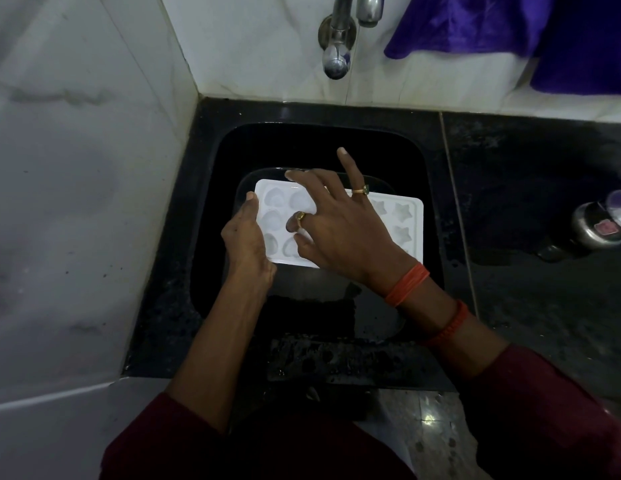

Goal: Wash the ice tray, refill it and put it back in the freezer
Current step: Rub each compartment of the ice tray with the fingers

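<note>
A white ice tray (402, 216) with heart and star moulds is held level over the black sink (219, 161). My left hand (245, 237) grips the tray's left edge, thumb on the rim. My right hand (337, 223) lies over the tray's middle with its fingers spread, fingertips touching the heart moulds, index finger raised. Much of the tray's centre is hidden under that hand. A metal tap (337, 46) hangs on the wall above the sink, and no water stream shows.
The sink is set in a black stone counter (531, 209). White tiled walls stand at the left and back. A purple cloth (503, 29) hangs at the upper right. A small steel pot (600, 223) sits on the counter at the right edge.
</note>
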A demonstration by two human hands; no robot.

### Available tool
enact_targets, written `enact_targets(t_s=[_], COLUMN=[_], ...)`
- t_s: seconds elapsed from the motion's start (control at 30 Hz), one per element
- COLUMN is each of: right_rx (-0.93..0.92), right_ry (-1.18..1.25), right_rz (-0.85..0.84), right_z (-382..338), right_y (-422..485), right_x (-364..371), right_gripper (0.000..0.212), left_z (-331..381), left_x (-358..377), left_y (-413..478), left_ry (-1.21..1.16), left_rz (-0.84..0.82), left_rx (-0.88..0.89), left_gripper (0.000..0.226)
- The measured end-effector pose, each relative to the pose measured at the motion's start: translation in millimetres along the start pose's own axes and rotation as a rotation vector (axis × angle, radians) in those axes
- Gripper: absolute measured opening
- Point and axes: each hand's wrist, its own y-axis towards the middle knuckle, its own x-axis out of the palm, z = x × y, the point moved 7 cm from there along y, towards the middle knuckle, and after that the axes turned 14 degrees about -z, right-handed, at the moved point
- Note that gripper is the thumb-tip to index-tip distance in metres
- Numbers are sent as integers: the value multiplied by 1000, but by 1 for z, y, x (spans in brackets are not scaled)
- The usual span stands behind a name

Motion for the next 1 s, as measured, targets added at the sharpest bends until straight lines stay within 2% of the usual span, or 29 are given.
enact_targets(t_s=[0.33, 0.6, 0.73, 1.0], right_rx=[63, 69, 66, 58], right_ry=[-81, -68, -59, -50], right_rz=[-62, 2, 3, 3], right_z=[10, 10, 8, 7], right_y=[2, 2, 1, -3], right_x=[-7, -18, -10, -11], right_gripper=[32, 25, 29, 24], left_z=[7, 7, 3, 3], left_x=[4, 4, 1, 3], left_y=[-3, -3, 0, -2], left_ry=[26, 6, -13, -21], left_rz=[8, 4, -10, -6], left_rx=[6, 2, 14, 11], left_gripper=[24, 26, 35, 27])
